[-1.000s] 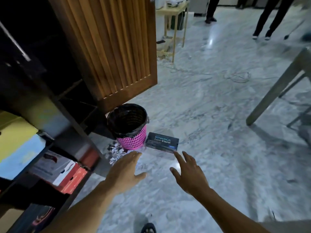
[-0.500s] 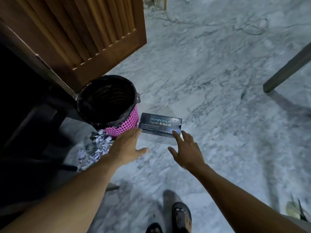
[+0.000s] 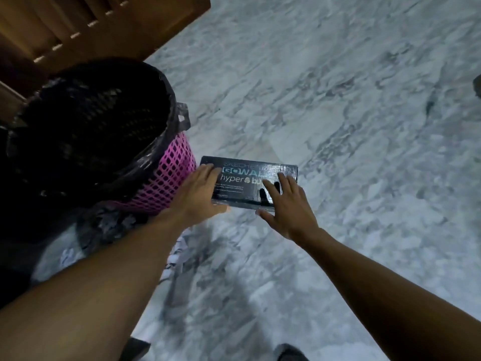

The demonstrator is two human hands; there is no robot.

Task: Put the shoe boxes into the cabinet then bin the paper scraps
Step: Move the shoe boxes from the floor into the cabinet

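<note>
- The shoe box (image 3: 246,179) lies flat on the floor (image 3: 338,121), lid up, with its left end just beside the bin (image 3: 171,175).
- It is a dark box with shiny letters on top. It looks like stiff card, so I think it will keep its shape when it is picked up.
- I think it is light if it is empty. I cannot tell if shoes are inside, so it may be heavier than it looks.
- The lid looks a bit glossy, so it may slip. The lid may also come off if it is lifted by the top alone.
- The best place to hold it is the two short ends, one hand on each, with fingers down the sides and under the bottom.
- The left hand (image 3: 201,194) is wide, with flat fingers over the left end of the box. It holds nothing.
- The right hand (image 3: 287,204) is wide too, with fingers spread over the right end. Its shadow falls on the lid, so I cannot tell if it touches.
- The bin is pink with holes and has a black bag in it.
- Paper scraps (image 3: 112,225) lie on the floor at the foot of the bin, near the left arm. They are not yet binned.
- A wooden cabinet door (image 3: 78,27) hangs behind the bin.
</note>
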